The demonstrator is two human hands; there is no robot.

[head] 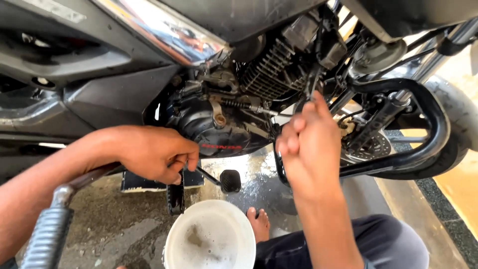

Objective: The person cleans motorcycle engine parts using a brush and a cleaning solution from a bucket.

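Head view: left hand (157, 153) fingers curled tight round the black footrest bracket (175, 192) under the motorcycle engine (219, 132), knuckles up. Just right of it, gear pedal (230, 181). Below it, white bucket (210, 236) of soapy water on wet concrete floor (124, 224). Right hand (308, 144) raised, fingers bunched together near the frame; whether it pinches something, cannot tell. Just right of that hand, black crash guard (428, 124); beyond it, front wheel (455, 119). Below the hand, bare foot (259, 224). Near lower left, ribbed foot peg (47, 239).
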